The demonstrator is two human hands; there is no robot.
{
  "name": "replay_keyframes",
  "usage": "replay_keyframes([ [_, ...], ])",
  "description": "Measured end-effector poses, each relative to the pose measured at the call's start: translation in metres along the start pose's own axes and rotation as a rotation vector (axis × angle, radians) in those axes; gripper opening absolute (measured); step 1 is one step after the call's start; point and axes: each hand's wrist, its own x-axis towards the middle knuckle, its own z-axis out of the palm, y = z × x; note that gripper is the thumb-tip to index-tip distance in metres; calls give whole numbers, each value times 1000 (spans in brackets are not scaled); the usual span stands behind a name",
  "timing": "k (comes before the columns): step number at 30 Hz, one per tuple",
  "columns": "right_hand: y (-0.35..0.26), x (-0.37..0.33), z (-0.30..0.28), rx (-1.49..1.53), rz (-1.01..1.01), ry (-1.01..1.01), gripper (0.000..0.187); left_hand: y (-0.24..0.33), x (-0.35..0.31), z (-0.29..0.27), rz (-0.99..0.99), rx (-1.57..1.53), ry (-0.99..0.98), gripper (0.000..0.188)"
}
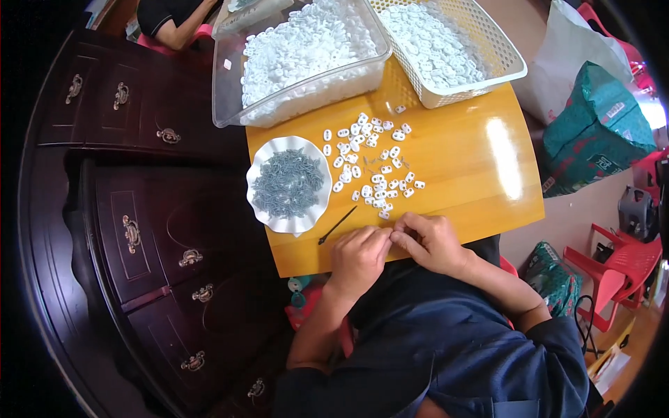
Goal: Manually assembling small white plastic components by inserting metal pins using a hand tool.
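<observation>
My left hand (360, 256) and my right hand (431, 244) meet at the front edge of the yellow wooden table (474, 181). Thumbs and fingers are pinched together on both; whatever lies between the fingertips is too small and covered to make out. Just beyond them, small white oval plastic pieces with two holes (366, 190) lie scattered, and a few tiny grey pins (371, 161) rest among them. A white scalloped dish (293, 225) on the left holds a heap of small grey metal pins (289, 182). Beside my left hand lies a thin black stick-like tool (338, 224).
A clear plastic bin (306, 93) and a cream perforated basket (460, 93), both full of white pieces, stand at the far edge. Dark wooden drawers (132, 230) line the left. Green bags (592, 132) and a red plastic chair (613, 272) are at right. Another person's arm (182, 29) shows far left.
</observation>
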Motion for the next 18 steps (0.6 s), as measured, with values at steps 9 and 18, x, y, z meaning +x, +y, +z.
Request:
replay_keyframes([
  [9, -2, 4, 0, 657, 350, -185, 21, -1, -8, 8, -174, -436, 156, 15],
  [18, 18, 25, -10, 284, 104, -122, 16, -12, -10, 13, -142, -475, 199, 8],
])
